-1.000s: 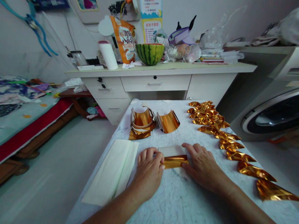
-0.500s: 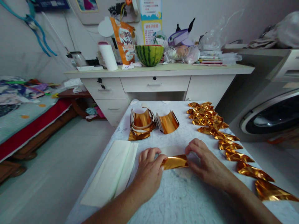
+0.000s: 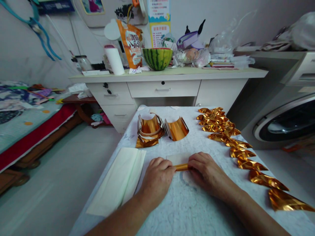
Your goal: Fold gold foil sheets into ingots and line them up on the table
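Observation:
A narrow strip of gold foil (image 3: 181, 167) lies between my hands, with a pale sheet (image 3: 178, 158) just behind it. My left hand (image 3: 159, 173) grips the strip's left end with its fingers pressed together. At the right end, my right hand (image 3: 203, 168) pinches the foil, fingers curled over it. Curved gold sheets stand behind my hands: a bundled stack (image 3: 149, 128) and a smaller stack (image 3: 177, 128). Beside my left arm lie folded whitish sheets (image 3: 116, 180). Several folded gold foil pieces (image 3: 242, 153) run down the right side.
The cloth-covered table (image 3: 182, 213) is under my hands. Beyond it stands a white desk (image 3: 162, 77) with a watermelon half (image 3: 157, 59) and an orange pouch (image 3: 131, 44). A washing machine (image 3: 283, 98) is at the right, a bed (image 3: 29, 131) at the left.
The gold foil between my hands has gone from a wider piece to a narrow roll or fold. My right hand has moved left and its fingers have closed over the foil.

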A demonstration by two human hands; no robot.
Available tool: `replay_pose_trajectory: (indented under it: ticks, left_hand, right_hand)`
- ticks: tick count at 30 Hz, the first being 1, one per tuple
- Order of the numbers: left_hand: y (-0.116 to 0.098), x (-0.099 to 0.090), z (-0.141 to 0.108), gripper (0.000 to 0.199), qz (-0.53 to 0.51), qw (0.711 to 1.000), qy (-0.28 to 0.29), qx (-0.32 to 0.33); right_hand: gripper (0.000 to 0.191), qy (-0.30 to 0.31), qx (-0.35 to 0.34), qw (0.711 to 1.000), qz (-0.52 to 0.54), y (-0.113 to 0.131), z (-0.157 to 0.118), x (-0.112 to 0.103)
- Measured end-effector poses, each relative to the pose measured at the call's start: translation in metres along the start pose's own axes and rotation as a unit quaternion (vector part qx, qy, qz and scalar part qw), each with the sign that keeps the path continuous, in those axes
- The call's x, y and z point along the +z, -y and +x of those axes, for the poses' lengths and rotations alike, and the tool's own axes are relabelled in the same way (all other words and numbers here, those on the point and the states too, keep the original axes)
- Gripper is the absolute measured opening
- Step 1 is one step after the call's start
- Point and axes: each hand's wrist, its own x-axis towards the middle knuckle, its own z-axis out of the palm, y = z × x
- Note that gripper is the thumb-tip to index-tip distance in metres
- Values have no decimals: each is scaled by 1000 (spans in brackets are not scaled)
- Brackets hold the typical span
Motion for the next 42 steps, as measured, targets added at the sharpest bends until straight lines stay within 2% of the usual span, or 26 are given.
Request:
replay_pose_trajectory:
  ticks: [9, 16, 21, 26, 30, 34, 36, 42]
  left_hand:
    - [9, 2, -1, 16, 14, 1000, -3, -2]
    - [12, -6, 0, 17, 43, 998, -23, -39]
    - [13, -12, -1, 22, 29, 993, -109, -38]
    - [-3, -13, -4, 38, 16, 986, -165, 32]
    - [-12, -10, -3, 35, -25, 988, -123, 90]
    - [-10, -5, -2, 19, -59, 996, -18, 61]
    - [-9, -3, -2, 15, -59, 997, 9, 48]
    - [-6, 4, -1, 8, -24, 998, 0, 65]
  right_hand:
    - [22, -40, -2, 999, -13, -8, 0, 6]
    - [22, -111, -2, 993, -28, -13, -4, 2]
    - [18, -175, 12, 981, -83, -17, -7, 3]
    - [13, -146, -17, 981, -126, 3, -4, 10]
    - [9, -105, -41, 988, -107, 16, -1, 18]
    - [10, -43, -51, 997, -50, 17, -1, 22]
    - [12, -16, -54, 998, -25, 17, -1, 22]
    - [13, 6, -58, 998, 38, 16, -1, 17]
